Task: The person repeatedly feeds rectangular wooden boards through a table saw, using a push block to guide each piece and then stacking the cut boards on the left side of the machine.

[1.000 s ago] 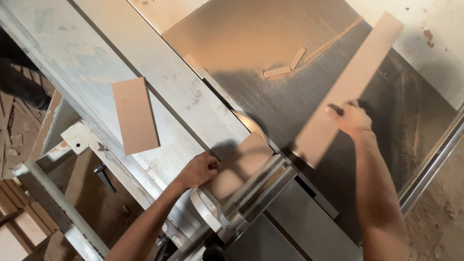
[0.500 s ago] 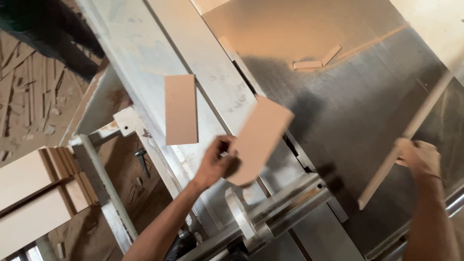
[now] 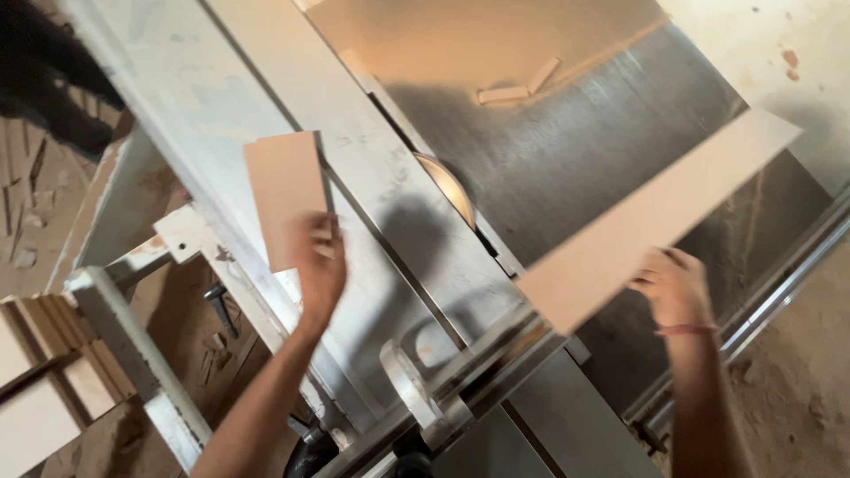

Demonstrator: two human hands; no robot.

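Two bare hands are at work over the saw bench (image 3: 549,177), each with a piece of board. The fingers of the left hand (image 3: 320,261) are curled loosely against the lower right corner of a small rectangular board (image 3: 285,196), which lies flat on the pale sliding part of the bench, left of the blade slot; how firmly they press on it I cannot tell, since the hand is blurred and seen from the back. That forearm runs down and left to the bottom edge of the view. The fingers of the right hand (image 3: 673,285) are bent around the near end of a long narrow strip (image 3: 655,217), thumb side hidden beneath the wood, so the exact grip is hard to make out. The strip is lifted off the bench, tilted, and slants up to the right across the dark steel top. The right wrist carries a thin reddish band (image 3: 683,330), and the arm drops straight down out of frame. Between the hands the rim of the round saw blade (image 3: 447,184) shows in its slot. Two small offcuts (image 3: 518,87) lie at the far end of the steel top, well apart from both hands. Stacked boards (image 3: 35,372) stand at lower left on the floor.
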